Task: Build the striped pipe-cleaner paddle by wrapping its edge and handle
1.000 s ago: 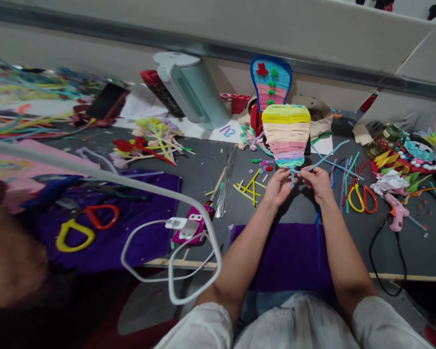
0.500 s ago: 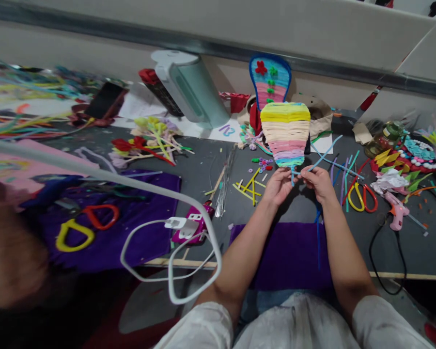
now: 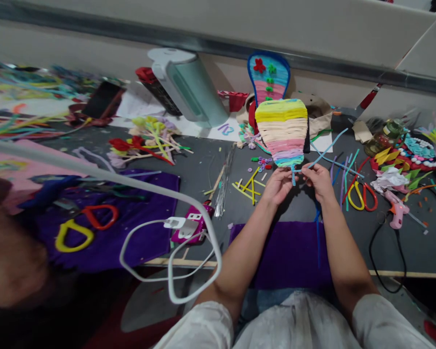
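A striped fan-shaped piece (image 3: 281,123) wrapped in yellow, cream, pink and blue pipe cleaners stands upright before me. My left hand (image 3: 279,189) pinches it at the narrow blue stem below the wide part. In my right hand (image 3: 318,182), thumb and fingers are closed on a light blue pipe cleaner (image 3: 330,146), whose free end sticks out up and to the right. Its other end meets the stem between my hands; how it is joined there is too small to make out. Behind leans a finished-looking fan (image 3: 271,80) with a red flower and blue edge.
Cut yellow pieces (image 3: 253,190) lie left of my hands. To the right are scissors (image 3: 356,196), a pink glue gun (image 3: 397,211) and loose pipe cleaners (image 3: 350,167). A jug (image 3: 194,89) stands behind. A white cable (image 3: 189,199) crosses the left foreground, near another person's blurred arm (image 3: 12,252).
The striped piece has tilted slightly to the left. The pipe cleaner's free end has swung a little up and to the right. Both hands keep their grip.
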The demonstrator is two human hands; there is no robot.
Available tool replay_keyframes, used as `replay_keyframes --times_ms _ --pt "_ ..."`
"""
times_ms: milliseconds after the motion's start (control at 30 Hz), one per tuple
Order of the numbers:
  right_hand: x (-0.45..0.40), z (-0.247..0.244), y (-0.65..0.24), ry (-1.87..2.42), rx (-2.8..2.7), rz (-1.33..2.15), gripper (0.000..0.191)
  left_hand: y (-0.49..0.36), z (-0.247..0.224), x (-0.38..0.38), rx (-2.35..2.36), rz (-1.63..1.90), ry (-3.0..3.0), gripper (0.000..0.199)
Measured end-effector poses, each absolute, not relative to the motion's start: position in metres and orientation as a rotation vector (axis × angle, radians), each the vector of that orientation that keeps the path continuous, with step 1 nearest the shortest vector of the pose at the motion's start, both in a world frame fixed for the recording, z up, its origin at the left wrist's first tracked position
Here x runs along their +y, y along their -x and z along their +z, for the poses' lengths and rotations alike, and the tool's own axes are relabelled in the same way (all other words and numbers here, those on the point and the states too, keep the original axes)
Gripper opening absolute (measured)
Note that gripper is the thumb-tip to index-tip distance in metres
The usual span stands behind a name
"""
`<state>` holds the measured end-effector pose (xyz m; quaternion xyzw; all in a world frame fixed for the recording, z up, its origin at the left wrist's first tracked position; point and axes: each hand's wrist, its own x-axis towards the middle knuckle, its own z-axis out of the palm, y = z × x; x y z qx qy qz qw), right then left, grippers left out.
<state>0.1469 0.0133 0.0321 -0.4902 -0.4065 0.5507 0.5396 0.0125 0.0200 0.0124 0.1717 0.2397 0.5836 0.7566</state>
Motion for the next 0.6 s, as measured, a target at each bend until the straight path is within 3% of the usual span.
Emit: replay_keyframes --times_ms 600 --pt "0.0132 0.0327 -0.1491 1.102 -0.936 1.29 0.029 -0.0175 0.0103 0.0135 0.717 1.332 -0.627 0.038"
